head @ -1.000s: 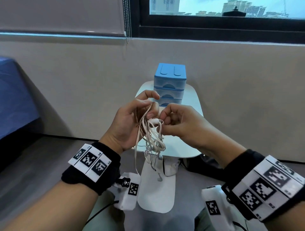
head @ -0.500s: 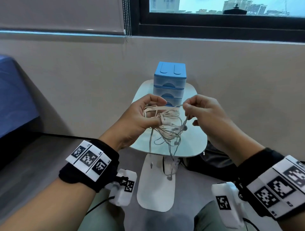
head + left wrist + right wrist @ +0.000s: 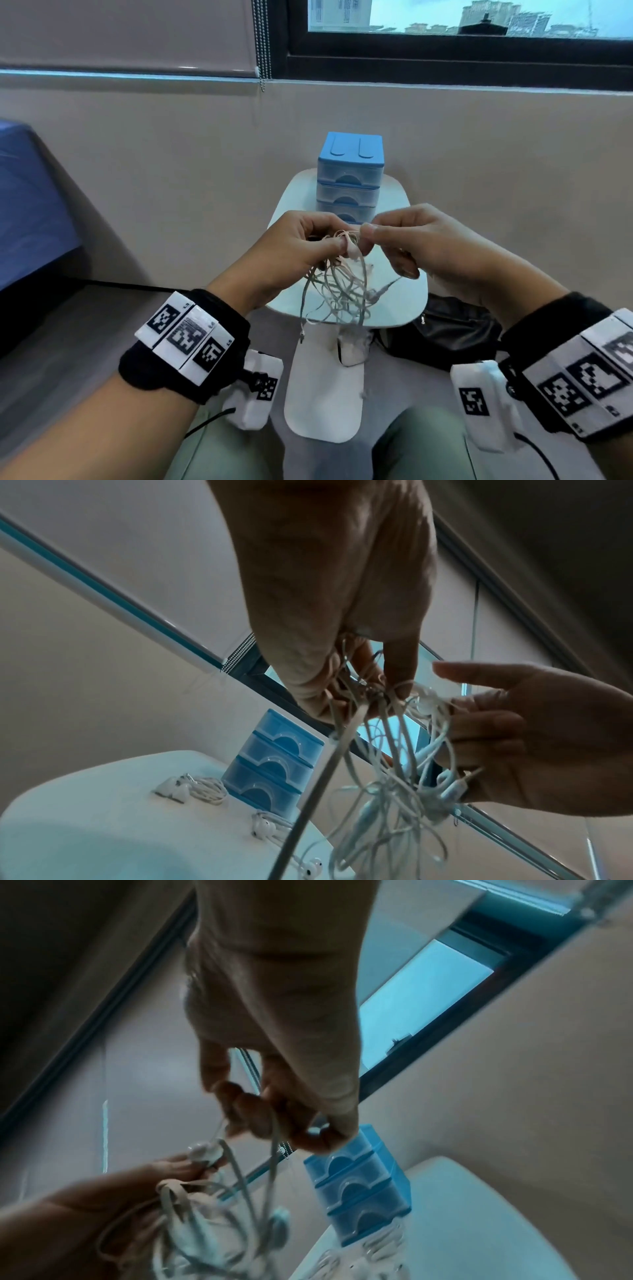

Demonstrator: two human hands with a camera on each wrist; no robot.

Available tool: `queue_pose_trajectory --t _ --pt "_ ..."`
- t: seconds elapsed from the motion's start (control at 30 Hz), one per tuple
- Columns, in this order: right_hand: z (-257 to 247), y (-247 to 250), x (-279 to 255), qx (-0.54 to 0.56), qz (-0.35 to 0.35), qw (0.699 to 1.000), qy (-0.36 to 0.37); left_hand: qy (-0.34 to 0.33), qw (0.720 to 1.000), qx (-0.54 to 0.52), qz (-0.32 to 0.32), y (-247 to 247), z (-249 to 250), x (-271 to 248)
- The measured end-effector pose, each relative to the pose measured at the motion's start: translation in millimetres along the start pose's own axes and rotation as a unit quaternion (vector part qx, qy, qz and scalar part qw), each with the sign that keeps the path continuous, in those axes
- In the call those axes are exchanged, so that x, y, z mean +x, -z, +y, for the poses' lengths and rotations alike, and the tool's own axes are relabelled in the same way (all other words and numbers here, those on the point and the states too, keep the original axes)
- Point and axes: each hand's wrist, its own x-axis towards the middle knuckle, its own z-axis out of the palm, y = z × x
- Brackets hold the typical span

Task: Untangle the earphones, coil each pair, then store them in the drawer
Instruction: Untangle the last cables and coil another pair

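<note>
Hands drawn closer together, left hand point(image 3: 291, 246) and right hand point(image 3: 421, 246) both pinching tangled earphones point(image 3: 337, 291)

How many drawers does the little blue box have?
3, stacked in the blue box on the white table: top drawer, middle drawer, bottom drawer, partly hidden behind the hands. All look shut.

You can read almost nothing here. The white marker plates point(image 3: 186, 337) strapped to your left wrist carry small characters by their edges that look like "L3" and "L4", too blurred to be sure. The black-and-white square code patterns on both wristbands and the camera housings hold no legible words or numbers.
</note>
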Motion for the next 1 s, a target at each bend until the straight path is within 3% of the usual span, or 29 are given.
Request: queue_pose_trajectory --t 0.13,0.23,0.37,0.5,0.57,0.7,0.8,0.9,1.0 --pt "-8 -6 2 0.147 0.090 0.984 0.033 -0.009 0.999 -0.032 -0.031 -3 3 -2" --pt "-12 -4 2 0.274 0.164 0.946 0.056 -0.022 0.997 -0.062 -0.033 -2 3 -2" --pt "-14 1 -1 0.416 0.205 0.882 0.084 -0.037 0.994 -0.094 -0.047 -4 3 -5" --pt "-10 5 -6 0.458 0.233 0.851 0.111 -0.036 0.995 -0.076 -0.051 -6 2 -8" --pt "-10 3 -10 0.453 0.221 0.856 0.119 -0.034 0.996 -0.077 -0.027 -5 3 -8" --pt "-13 -2 -20 0.380 0.170 0.903 0.107 -0.044 0.992 -0.116 0.033 -4 9 -6" --pt "-17 -4 -25 0.355 0.142 0.921 0.080 -0.051 0.986 -0.144 0.059 -3 16 -6" --pt "-25 -4 -25 0.309 0.167 0.935 0.040 -0.036 0.984 -0.165 0.063 -1 22 -11" --pt "-25 -6 -20 0.173 0.240 0.955 0.003 -0.034 0.986 -0.150 0.070 0 28 -15"
